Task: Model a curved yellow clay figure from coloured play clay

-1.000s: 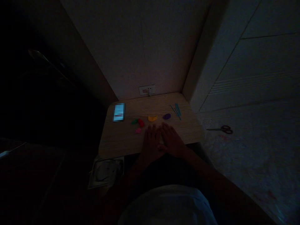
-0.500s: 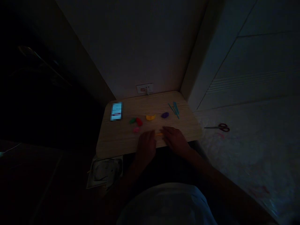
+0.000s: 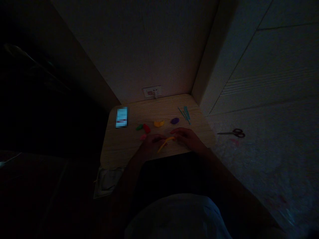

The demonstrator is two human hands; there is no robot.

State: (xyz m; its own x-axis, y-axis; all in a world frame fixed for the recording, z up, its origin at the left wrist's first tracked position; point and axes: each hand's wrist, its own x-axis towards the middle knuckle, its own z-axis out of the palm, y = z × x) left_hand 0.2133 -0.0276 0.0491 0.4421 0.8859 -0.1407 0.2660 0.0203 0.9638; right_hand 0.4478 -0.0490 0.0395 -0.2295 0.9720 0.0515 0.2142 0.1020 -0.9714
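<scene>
A thin yellow-orange clay strip (image 3: pixel 163 144) stretches between my hands, its near end drooping over the small wooden table (image 3: pixel 117 149). My right hand (image 3: pixel 187 138) pinches its far end. My left hand (image 3: pixel 152 143) is closed on it, fingertips at its upper part. Just behind them lie a yellow curved clay piece (image 3: pixel 159 123), like a banana, and a purple clay oval (image 3: pixel 174 120). Left of these are a red clay piece (image 3: pixel 146 128) and a green clay piece (image 3: pixel 139 126), touching or nearly so. A pink clay lump (image 3: pixel 143 136) is partly hidden by my left hand.
A phone with a lit, blurred screen (image 3: pixel 122 117) lies at the table's left. Several blue-green sticks (image 3: pixel 184 114) lie at its right. Beyond the right edge are scissors (image 3: pixel 234 133). A wall socket (image 3: pixel 152 92) sits behind the table. The room is dim.
My hands lay flat together on the table, then parted, showing the yellow-orange strip beneath. Now the strip is lifted, longer in view and bent, held between both hands.
</scene>
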